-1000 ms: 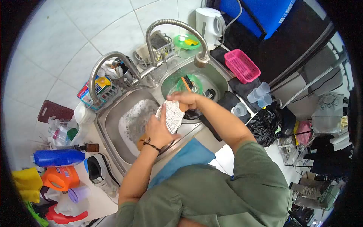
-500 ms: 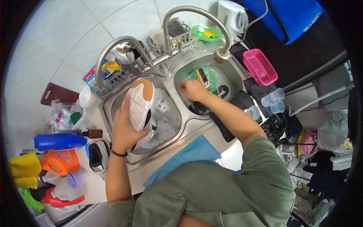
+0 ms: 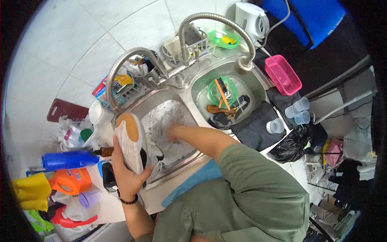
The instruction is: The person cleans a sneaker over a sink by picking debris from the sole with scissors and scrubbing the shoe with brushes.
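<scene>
My left hand (image 3: 131, 174) is closed round a white sneaker (image 3: 130, 151), held tilted over the near left edge of the left basin. Its pale sole with a tan toe patch faces me. My right hand (image 3: 174, 132) is down in the foamy water (image 3: 157, 115) of the left basin, smeared by motion and partly hidden, so its fingers do not show. In the right basin, an orange-handled brush (image 3: 222, 94) leans across a green bowl (image 3: 211, 96). A brown wooden brush (image 3: 217, 109) lies beside it with dark items.
Another shoe (image 3: 108, 177) stands on the counter at left, near a blue bottle (image 3: 70, 160) and an orange jug (image 3: 71, 180). Two curved faucets (image 3: 219, 17) arch over the sinks. A pink basket (image 3: 283, 75), plastic cups (image 3: 301, 105) and a black cloth (image 3: 258, 127) lie at right.
My right hand has moved from above the right basin into the left basin's water. My left hand has shifted the sneaker leftward and nearer to me. The brushes in the right basin now show fully.
</scene>
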{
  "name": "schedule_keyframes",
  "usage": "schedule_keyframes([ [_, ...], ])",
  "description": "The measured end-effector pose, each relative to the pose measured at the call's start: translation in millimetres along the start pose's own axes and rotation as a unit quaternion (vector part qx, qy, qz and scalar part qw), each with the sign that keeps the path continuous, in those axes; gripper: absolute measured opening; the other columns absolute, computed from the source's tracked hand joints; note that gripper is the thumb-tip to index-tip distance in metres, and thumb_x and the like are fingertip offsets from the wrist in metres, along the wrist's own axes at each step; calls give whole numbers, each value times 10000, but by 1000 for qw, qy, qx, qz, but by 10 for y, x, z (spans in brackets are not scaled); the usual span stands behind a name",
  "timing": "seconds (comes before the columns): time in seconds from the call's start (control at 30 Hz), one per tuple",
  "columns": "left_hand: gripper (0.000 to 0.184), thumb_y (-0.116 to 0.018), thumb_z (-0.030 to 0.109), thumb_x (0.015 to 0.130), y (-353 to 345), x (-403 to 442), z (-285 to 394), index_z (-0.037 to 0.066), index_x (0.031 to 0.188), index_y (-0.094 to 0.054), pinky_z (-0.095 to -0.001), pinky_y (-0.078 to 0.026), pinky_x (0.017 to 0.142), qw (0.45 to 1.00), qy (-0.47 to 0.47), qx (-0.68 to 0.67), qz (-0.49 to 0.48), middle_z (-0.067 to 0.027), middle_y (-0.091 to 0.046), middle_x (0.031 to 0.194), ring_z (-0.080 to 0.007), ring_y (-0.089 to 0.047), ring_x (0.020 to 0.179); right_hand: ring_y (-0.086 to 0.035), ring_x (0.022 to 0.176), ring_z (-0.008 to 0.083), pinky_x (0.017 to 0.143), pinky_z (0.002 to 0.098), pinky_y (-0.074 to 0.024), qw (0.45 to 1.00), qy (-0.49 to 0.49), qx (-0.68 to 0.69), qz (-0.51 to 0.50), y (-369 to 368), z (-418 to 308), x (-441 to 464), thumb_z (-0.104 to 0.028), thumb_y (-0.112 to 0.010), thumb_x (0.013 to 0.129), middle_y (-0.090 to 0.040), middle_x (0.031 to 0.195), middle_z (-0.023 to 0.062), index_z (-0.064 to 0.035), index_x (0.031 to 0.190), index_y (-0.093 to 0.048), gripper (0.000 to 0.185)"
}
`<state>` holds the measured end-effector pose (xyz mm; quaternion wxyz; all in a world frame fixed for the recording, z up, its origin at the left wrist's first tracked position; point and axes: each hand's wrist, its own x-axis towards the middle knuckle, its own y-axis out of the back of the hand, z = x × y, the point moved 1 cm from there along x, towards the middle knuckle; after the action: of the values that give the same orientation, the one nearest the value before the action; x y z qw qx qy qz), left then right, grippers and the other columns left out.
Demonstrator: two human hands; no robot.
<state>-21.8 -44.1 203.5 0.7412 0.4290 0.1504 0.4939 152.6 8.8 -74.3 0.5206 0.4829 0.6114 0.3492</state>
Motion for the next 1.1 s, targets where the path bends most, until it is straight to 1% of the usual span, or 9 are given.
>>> schedule_keyframes([
  [0.13, 1251, -835, 151, 476, -113, -53, -27, 35, 1569, -238, -438, -395, 1056, 998, 20, -50, -25, -211, -526, 1314, -374, -518, 1210, -662, 1014, 347, 969, 513, -448, 976, 188, 16, -106, 823, 70, -234, -217, -576, 842, -687, 1079, 190, -65, 1065, -709, 300],
  [0.23, 1246, -842, 167, 473, -229, -4, 27, 37, 1564, -254, -434, -423, 1014, 999, -15, -13, -44, -212, -543, 1243, -379, -537, 1154, -692, 953, 349, 909, 483, -503, 970, 104, 99, 198, 1294, 682, -441, -141, -620, 778, -723, 1029, 160, -87, 1055, -729, 302],
  [0.3, 1250, -852, 187, 468, -327, 27, 111, 36, 1560, -264, -432, -435, 994, 997, -35, 9, -71, -211, -549, 1211, -387, -542, 1125, -699, 975, 337, 868, 439, -540, 931, -28, 211, 297, 1277, 1293, -429, -142, -622, 794, -718, 1061, 185, -94, 1025, -744, 265],
  [0.37, 1223, -866, 238, 472, -474, 90, 217, 54, 1545, -308, -458, -462, 947, 993, -51, 15, -101, -224, -558, 1154, -418, -563, 1061, -710, 1014, 291, 840, 416, -565, 985, -138, 100, 41, 1387, 1718, -569, -161, -635, 826, -712, 1129, 177, -83, 1034, -746, 248],
  [0.43, 1202, -870, 261, 481, -653, 159, 415, 69, 1538, -332, -472, -476, 917, 987, -59, 40, -145, -229, -560, 1129, -427, -576, 1029, -706, 1057, 280, 797, 441, -585, 988, -137, -10, -65, 1294, 1895, -695, -216, -639, 873, -698, 1206, 158, -70, 1122, -731, 302],
  [0.63, 1118, -870, 412, 541, -1256, 314, 806, 175, 1527, -399, -463, -490, 836, 958, -104, 109, -244, -226, -581, 1050, -422, -619, 946, -704, 1049, 350, 700, 541, -578, 953, -273, -18, -129, 1096, 2099, -669, -229, -599, 909, -717, 1186, 122, -93, 1239, -690, 368],
  [0.8, 1142, -873, 436, 533, -1411, 343, 816, 92, 1511, -395, -482, -490, 848, 955, -117, 118, -245, -227, -595, 1045, -426, -619, 973, -413, 1339, 301, 932, 542, -446, 942, -248, -198, -112, 821, 2317, -630, -298, -557, 962, -498, 1421, 119, -134, 1336, -626, 414],
  [0.9, 1167, -878, 454, 529, -1314, 327, 782, 47, 1506, -384, -491, -479, 865, 949, -151, 116, -251, -232, -593, 1088, -421, -611, 1004, -444, 1321, 310, 911, 536, -453, 924, -196, -327, -35, 766, 2408, -673, -291, -548, 964, -516, 1392, 130, -139, 1360, -598, 427],
  [1.1, 1106, -865, 439, 595, -1163, 154, 794, 109, 1526, -368, -475, -431, 882, 933, -251, 161, -200, -194, -575, 1172, -346, -590, 1043, -660, 1047, 339, 779, 513, -522, 951, -254, -175, -26, 803, 2505, -567, -262, -558, 962, -611, 1250, 164, -151, 1351, -552, 405],
])
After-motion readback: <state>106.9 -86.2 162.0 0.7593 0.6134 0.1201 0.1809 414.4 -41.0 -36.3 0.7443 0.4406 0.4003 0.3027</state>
